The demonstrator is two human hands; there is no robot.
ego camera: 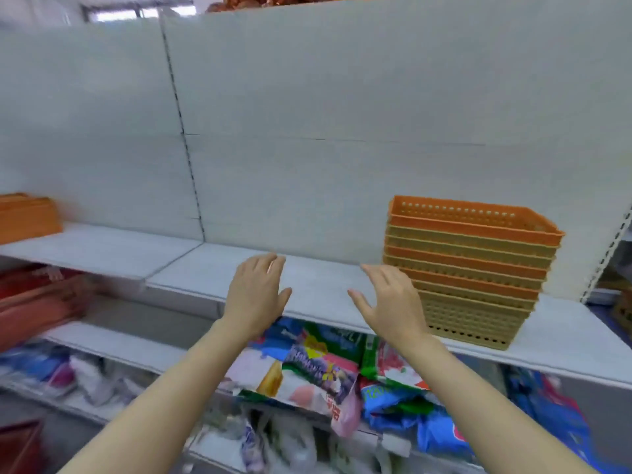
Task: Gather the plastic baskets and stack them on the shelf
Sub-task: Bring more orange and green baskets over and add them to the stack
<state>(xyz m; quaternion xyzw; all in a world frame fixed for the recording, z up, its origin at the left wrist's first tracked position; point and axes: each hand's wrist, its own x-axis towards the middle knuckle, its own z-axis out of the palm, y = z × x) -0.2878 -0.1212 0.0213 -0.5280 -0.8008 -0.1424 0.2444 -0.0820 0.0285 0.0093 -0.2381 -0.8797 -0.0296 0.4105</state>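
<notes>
Hands, left (254,295) and right (393,302), outstretched palms-down, grip wide and empty, above shelf (318,292) beside basket stack (472,268).

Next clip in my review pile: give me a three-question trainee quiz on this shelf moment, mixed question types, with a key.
1. True or false: the left hand is holding a basket.
2. Multiple choice: the tall basket stack stands on the shelf A) left of both hands, B) between them, C) right of the right hand.
3. Fill in: the top basket of the stack is coloured ____.

Key: 1 false, both hands are empty with fingers spread; 2 C; 3 orange.
</notes>
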